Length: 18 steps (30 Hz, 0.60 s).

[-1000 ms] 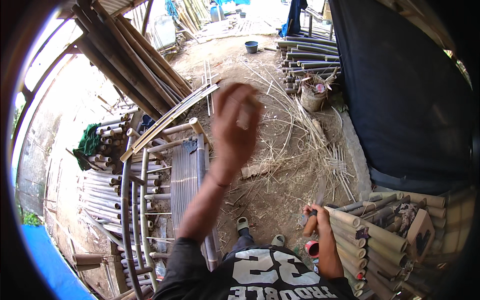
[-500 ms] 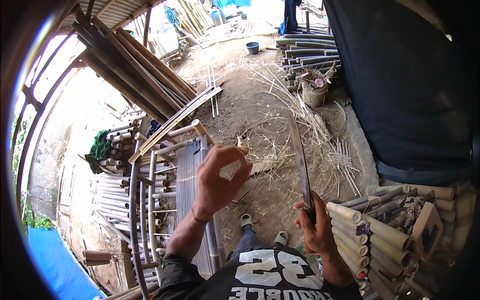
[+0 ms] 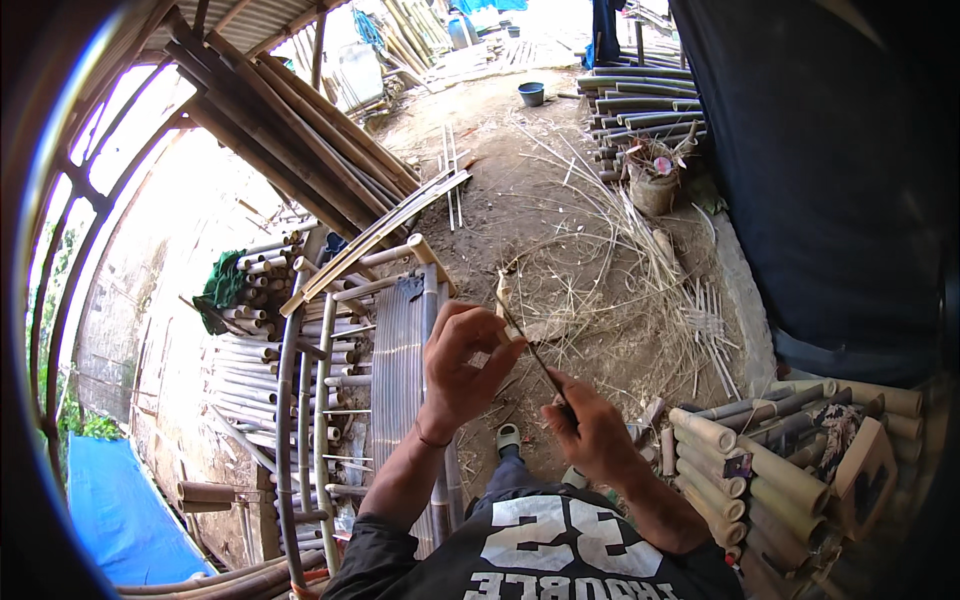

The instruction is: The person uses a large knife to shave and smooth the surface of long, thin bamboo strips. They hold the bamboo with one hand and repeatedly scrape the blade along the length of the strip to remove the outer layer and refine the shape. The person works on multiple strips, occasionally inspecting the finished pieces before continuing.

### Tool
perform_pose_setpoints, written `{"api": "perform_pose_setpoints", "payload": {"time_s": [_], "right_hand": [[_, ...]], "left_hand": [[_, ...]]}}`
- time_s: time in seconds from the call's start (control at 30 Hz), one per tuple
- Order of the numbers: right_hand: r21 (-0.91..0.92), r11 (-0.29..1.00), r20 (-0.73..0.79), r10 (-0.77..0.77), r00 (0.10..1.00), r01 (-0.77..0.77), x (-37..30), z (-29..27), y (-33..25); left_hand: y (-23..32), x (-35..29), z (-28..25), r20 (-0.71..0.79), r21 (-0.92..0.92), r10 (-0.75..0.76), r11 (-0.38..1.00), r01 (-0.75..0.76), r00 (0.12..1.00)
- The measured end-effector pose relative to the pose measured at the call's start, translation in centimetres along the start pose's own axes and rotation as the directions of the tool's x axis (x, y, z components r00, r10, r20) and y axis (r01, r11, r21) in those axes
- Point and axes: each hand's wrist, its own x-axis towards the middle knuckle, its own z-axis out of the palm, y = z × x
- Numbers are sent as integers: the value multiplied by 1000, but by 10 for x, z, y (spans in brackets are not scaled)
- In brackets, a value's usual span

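My right hand point(image 3: 595, 430) is closed round the handle of a long-bladed knife point(image 3: 545, 368). Its narrow blade slants up and left, seen nearly edge-on, and passes close to the fingertips of my left hand point(image 3: 465, 365). That hand is pinched, thumb against fingers, on a small pale piece point(image 3: 511, 332) that looks like bamboo. Blade and pale piece meet or overlap; whether they touch is unclear. Left of my left arm stands a bamboo bench point(image 3: 398, 370) with a slatted top.
Cut bamboo lengths point(image 3: 705, 430) are stacked at my right. Bamboo strips point(image 3: 590, 290) litter the dirt ground ahead. Long poles point(image 3: 300, 130) lean at the far left, and more bamboo lies behind the bench. A dark sheet point(image 3: 820, 200) hangs on the right; a bucket point(image 3: 531, 94) stands farther off.
My right hand has moved left and inward, tilting the knife from nearly upright to slanting toward my left hand. The left hand keeps its pinch. The whole view has shifted slightly.
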Motion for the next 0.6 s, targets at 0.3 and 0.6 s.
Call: {"api": "perform_pose_setpoints", "payload": {"time_s": [0.3,0.6], "right_hand": [[292,948,11,128,992,-126,-8,-45,-47],[262,958,49,108,993,-117,-10,-37,-47]], "left_hand": [[7,15,4,46,95,142,985,-146,989],[10,2,4,94,108,109,987,-119,990]]}}
